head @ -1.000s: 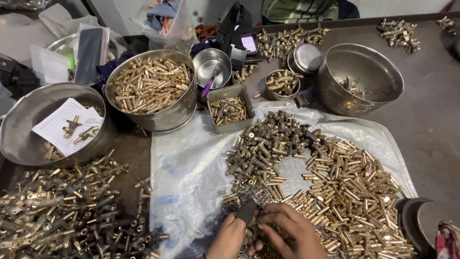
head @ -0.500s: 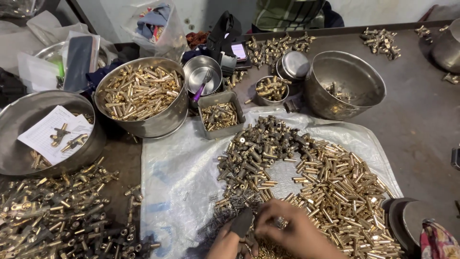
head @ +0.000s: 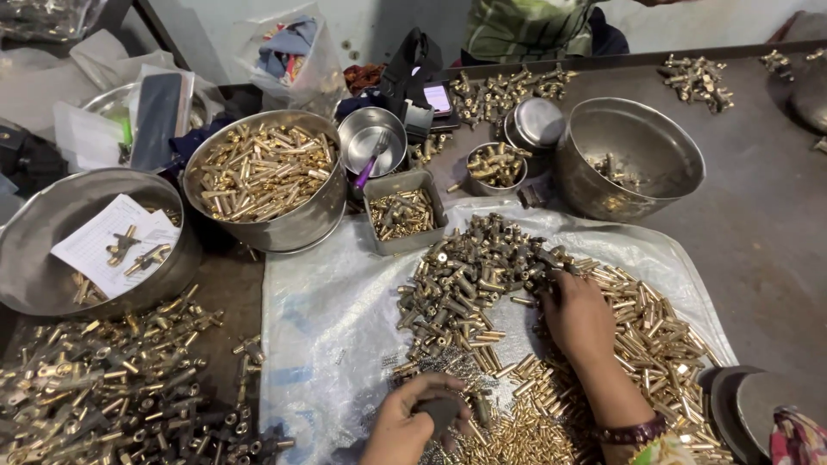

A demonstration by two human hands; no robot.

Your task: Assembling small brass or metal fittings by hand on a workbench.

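Left hand: the left hand (head: 412, 424) is low at the near edge, palm turned up a little, fingers curled tight around a small dark tool (head: 439, 410); it rests over the near part of the brass pile.
Right hand: the right hand (head: 579, 317) reaches forward from the near right, wrist straight, back of the hand up, fingers bent down into the darker fittings; whether they pinch one piece, I cannot tell.
Wrist: a dark bracelet (head: 633, 428) sits on the right wrist.
Brass pile: short brass tubes (head: 656, 340) lie in a curved heap on the plastic sheet (head: 327, 319), under and around both hands.
Darker fittings: a heap of dull brass fittings (head: 469, 275) is just beyond the left hand and touches the right fingertips.
Left side: loose T-shaped brass valves (head: 103, 387) cover the bare table.
Middle: a square metal tray (head: 401, 211) with small brass pieces stands at the far edge of the sheet.
Bowls: a steel bowl full of brass tubes (head: 267, 176), a bowl with a paper (head: 86, 241) to the left, a nearly empty large bowl (head: 629, 155) to the right.
Far: a person in a green checked shirt (head: 525, 26) sits behind the table.
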